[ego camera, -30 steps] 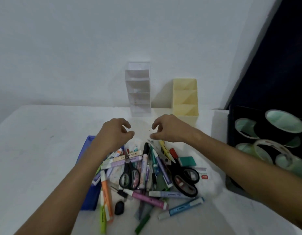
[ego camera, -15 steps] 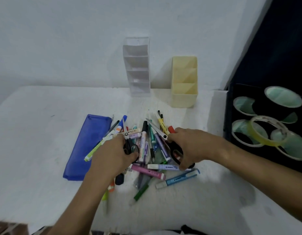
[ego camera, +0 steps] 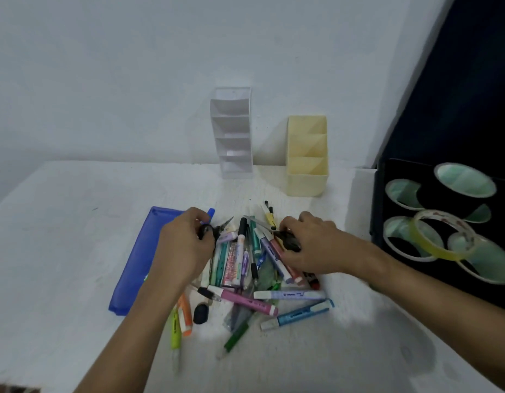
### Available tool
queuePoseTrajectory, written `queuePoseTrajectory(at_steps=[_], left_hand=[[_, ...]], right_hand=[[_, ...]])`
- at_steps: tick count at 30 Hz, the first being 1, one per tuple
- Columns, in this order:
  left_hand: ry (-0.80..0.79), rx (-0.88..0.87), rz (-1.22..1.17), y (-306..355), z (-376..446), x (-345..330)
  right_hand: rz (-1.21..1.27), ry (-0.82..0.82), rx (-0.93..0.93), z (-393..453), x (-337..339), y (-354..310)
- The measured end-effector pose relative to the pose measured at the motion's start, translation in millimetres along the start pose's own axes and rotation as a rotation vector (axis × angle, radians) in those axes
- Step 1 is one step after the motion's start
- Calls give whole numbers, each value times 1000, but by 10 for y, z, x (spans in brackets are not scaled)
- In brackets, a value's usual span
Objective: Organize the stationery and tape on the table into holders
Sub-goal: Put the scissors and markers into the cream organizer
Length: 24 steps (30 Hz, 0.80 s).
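1. Left hand (ego camera: 186, 248) is curled around the black handles of a small pair of scissors (ego camera: 214, 232); the blades poke out up and to the right, above the pile.
2. Right hand (ego camera: 311, 245) is closed on the black handles of a bigger pair of scissors (ego camera: 286, 240), knuckles up; its grey blades point up-left over the pens.
3. Pile of pens and markers (ego camera: 245, 268) lies between and just below both hands: pastel highlighters, a pink marker (ego camera: 245, 300), a light blue one (ego camera: 298, 314), a green one (ego camera: 236, 336), orange and yellow ones by the left wrist.
4. Blue pencil case (ego camera: 135, 265) lies flat, partly under the left hand.
5. White holder (ego camera: 233, 134) and yellow holder (ego camera: 307, 157) stand by the wall, well apart from the hands.
6. Tape rolls (ego camera: 441, 236) sit on a black tray (ego camera: 387, 177) at right.
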<state>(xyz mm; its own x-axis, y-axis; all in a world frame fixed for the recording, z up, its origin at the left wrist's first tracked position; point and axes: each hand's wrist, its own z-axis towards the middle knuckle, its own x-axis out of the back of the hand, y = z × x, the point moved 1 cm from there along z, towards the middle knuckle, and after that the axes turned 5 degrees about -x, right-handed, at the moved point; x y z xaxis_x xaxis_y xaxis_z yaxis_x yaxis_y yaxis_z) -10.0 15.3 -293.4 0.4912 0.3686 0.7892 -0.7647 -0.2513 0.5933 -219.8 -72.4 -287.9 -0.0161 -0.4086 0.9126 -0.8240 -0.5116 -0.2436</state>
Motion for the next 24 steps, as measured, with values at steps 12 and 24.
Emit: queuePoseTrajectory(at_steps=[12, 24], left_hand=[[247, -365, -182, 1158, 931, 611], [61, -570, 225, 1906, 2148, -185]], right_hand=[[550, 396, -59, -111, 1626, 353], [518, 583, -291, 704, 2005, 764]])
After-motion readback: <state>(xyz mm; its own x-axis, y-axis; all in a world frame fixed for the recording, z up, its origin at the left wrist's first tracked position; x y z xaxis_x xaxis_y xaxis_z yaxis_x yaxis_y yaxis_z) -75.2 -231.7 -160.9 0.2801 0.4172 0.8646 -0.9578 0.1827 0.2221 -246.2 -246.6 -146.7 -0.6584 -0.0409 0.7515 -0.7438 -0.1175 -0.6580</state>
